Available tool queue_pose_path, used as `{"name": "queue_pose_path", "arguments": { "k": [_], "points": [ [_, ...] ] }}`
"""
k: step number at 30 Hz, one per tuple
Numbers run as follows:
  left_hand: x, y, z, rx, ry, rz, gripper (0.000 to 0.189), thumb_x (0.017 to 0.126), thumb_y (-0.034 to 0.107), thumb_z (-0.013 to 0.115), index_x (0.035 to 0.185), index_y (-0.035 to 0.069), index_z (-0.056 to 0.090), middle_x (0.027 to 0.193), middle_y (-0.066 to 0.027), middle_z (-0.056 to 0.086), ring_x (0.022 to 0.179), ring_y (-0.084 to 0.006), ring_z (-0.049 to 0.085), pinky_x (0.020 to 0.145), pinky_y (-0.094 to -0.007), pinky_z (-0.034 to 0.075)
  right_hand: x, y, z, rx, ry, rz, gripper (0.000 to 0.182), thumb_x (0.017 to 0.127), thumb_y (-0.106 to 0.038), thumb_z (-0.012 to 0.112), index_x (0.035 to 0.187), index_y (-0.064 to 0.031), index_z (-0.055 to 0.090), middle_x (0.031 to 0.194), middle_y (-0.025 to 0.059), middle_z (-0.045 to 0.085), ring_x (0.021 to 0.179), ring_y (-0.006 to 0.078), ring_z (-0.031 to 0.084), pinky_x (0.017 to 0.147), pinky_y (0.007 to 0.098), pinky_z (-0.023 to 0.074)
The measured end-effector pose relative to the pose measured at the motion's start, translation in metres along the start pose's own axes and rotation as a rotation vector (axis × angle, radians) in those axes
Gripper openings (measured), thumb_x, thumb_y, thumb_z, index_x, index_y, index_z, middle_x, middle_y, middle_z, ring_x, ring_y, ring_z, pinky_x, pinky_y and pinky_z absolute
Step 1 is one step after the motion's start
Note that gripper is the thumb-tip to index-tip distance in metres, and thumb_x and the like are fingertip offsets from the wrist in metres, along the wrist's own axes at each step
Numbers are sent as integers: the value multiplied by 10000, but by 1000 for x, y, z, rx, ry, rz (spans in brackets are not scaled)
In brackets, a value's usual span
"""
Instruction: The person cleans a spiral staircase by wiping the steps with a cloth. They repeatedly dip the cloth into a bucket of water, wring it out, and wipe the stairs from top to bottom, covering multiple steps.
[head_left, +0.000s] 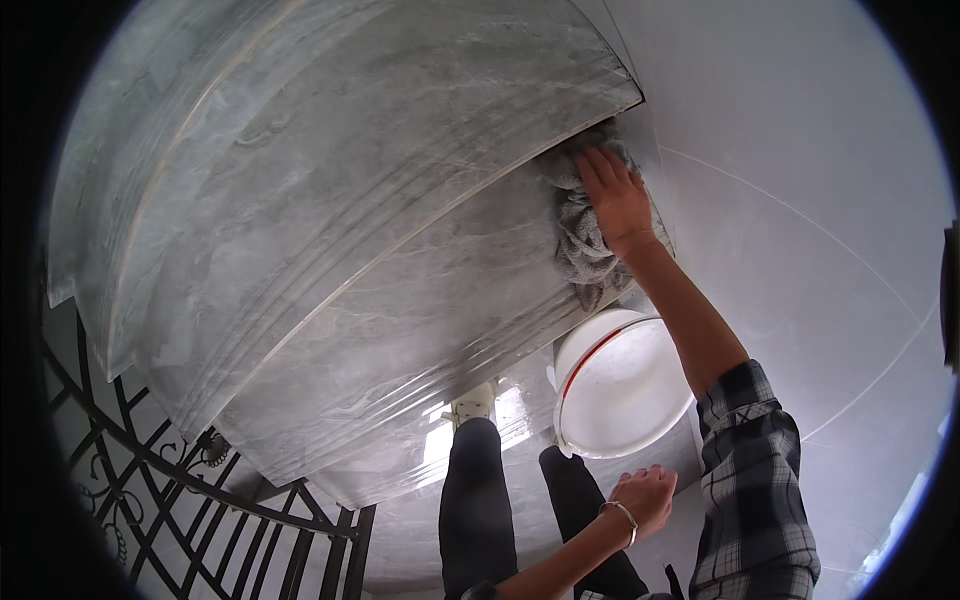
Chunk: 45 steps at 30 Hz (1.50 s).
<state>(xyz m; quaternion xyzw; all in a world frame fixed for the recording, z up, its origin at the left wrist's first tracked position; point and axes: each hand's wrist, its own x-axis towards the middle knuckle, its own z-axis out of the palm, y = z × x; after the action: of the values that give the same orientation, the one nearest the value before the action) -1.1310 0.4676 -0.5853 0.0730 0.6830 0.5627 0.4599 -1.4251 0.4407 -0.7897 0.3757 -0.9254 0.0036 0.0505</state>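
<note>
My right hand (619, 199) presses on a crumpled grey terry cloth (585, 247), fingers stretched out over it. The cloth lies on a grey marble-look stair tread (420, 300), in the corner between the riser above and the wall. A white plastic bucket (630, 397) with a red line near its rim stands below that tread. Its open mouth faces me and its inside looks white; whether it holds water I cannot tell. Near the bucket's rim, apart from it, hovers my left hand (645, 499), its fingers curled in with nothing visible in them. A silver bangle (626, 521) circles that wrist.
More grey stair treads (360, 97) rise beyond, with grooved, pale-edged nosings. A dark metal railing (217, 495) with scrolls borders the stairs at lower left. On the right runs a pale tiled wall (795, 262). My light shoe (474, 405) is on a glossy lower step.
</note>
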Motion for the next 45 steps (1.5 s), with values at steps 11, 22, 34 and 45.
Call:
{"name": "queue_pose_path", "arguments": {
  "k": [11,22,34,45],
  "points": [
    [3,-2,1,27,-62,6,235,817,155,566,1006,25,515,1012,-154,558,958,-299,587,808,-426,461,8,26,9,171,-315,521,405,800,-240,618,1155,-116,468,1209,88,434,1184,309,420,893,595,385],
    [-6,-5,-4,11,159,24,219,818,148,565,1006,44,522,939,-119,581,879,-284,608,777,-412,472,-85,77,-3,385,-426,492,458,747,-144,623,1149,-8,451,969,265,597,904,459,567,834,478,462],
    [-11,-14,22,-26,181,1,193,810,130,571,973,39,520,911,-127,570,873,-290,604,781,-409,470,-88,22,20,156,-431,651,533,810,-276,596,1300,-203,399,1390,153,323,1250,354,364,913,527,418],
    [-18,-18,26,-17,82,-26,224,815,138,563,1003,24,526,983,-158,570,941,-301,596,796,-425,472,11,-86,-1,156,-297,434,571,746,-356,665,1213,-88,477,1307,165,419,1195,347,414,910,581,385]
  ]
}}
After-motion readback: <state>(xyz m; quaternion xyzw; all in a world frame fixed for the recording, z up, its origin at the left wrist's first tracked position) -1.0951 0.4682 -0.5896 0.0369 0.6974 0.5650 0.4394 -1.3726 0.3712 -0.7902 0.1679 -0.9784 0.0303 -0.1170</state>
